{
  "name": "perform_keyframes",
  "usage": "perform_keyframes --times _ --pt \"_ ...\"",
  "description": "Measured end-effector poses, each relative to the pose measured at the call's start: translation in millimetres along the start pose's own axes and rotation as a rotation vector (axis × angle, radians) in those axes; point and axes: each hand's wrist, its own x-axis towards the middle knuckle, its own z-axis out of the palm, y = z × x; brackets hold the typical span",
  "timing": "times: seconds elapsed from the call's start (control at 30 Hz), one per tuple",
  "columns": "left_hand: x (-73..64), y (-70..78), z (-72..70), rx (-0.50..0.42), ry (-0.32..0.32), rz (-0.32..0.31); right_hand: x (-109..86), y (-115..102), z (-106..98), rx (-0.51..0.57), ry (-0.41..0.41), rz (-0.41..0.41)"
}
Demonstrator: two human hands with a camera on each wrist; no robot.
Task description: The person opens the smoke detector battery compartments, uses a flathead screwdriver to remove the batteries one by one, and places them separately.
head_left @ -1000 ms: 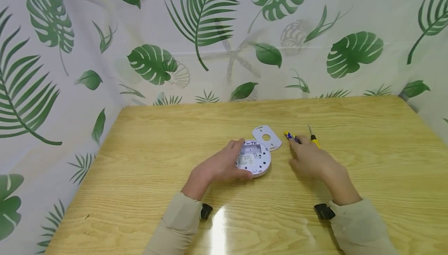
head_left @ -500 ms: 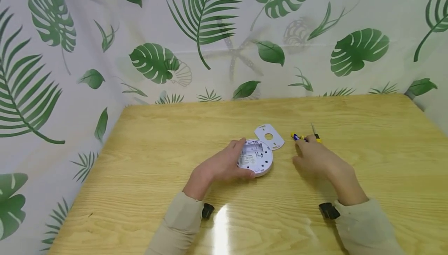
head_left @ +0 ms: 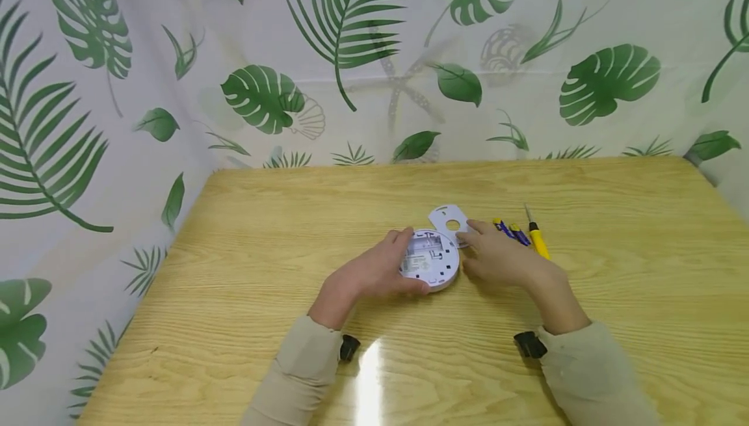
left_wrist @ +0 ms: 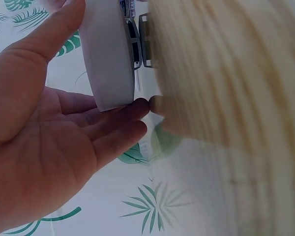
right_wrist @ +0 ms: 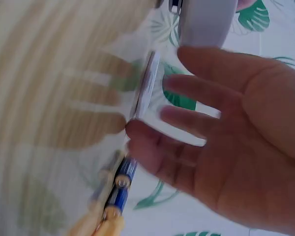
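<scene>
My left hand [head_left: 374, 271] grips the rim of a round white smoke detector [head_left: 430, 263], thumb on its near edge and fingers on the far side. Its back faces up, showing a battery bay with no battery in it. In the left wrist view the detector [left_wrist: 108, 54] stands just off the wood. Beside it lies a white mounting plate [head_left: 439, 216] with a round centre hole, partly hidden by my right hand [head_left: 503, 258]. The right fingers reach over the plate's edge, loosely spread; in the right wrist view they are right at the plate [right_wrist: 146, 86], with nothing pinched.
Two blue-and-yellow batteries [head_left: 518, 234] lie just beyond the right hand. Right of them is a screwdriver [head_left: 538, 242] with a yellow handle, its tip pointing away. A leaf-print cloth [head_left: 363, 127] hangs behind the wooden table [head_left: 234, 270].
My right hand has left the batteries, now side by side on the table, and moved left to the mounting plate. The left hand keeps its hold on the smoke detector.
</scene>
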Motion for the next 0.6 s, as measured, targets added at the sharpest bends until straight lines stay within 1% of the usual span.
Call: perform_keyframes --times 0.07,0.13,0.17,0.33,0.5,0.6 --pt "0.0 -0.5 0.7 -0.004 0.001 -0.003 2.4 -2.2 1.8 -0.023 -0.034 -0.020" --pt "-0.5 -0.7 0.7 -0.003 0.001 -0.005 2.5 -2.7 2.4 -0.043 -0.043 -0.036" --pt "-0.9 -0.6 0.4 -0.004 0.000 -0.005 1.7 -3.2 2.1 -0.035 -0.044 -0.034" --pt "-5.4 -4.0 -5.1 -0.001 -0.005 0.003 -1.3 -2.6 1.5 0.007 -0.020 -0.030" --pt "-11.4 -11.1 -14.8 0.019 0.032 -0.033 -1.3 -2.5 1.2 0.020 -0.008 -0.038" --pt "-12.8 -12.9 -17.1 0.017 0.047 -0.045 -1.8 -2.9 0.9 0.019 -0.008 -0.042"
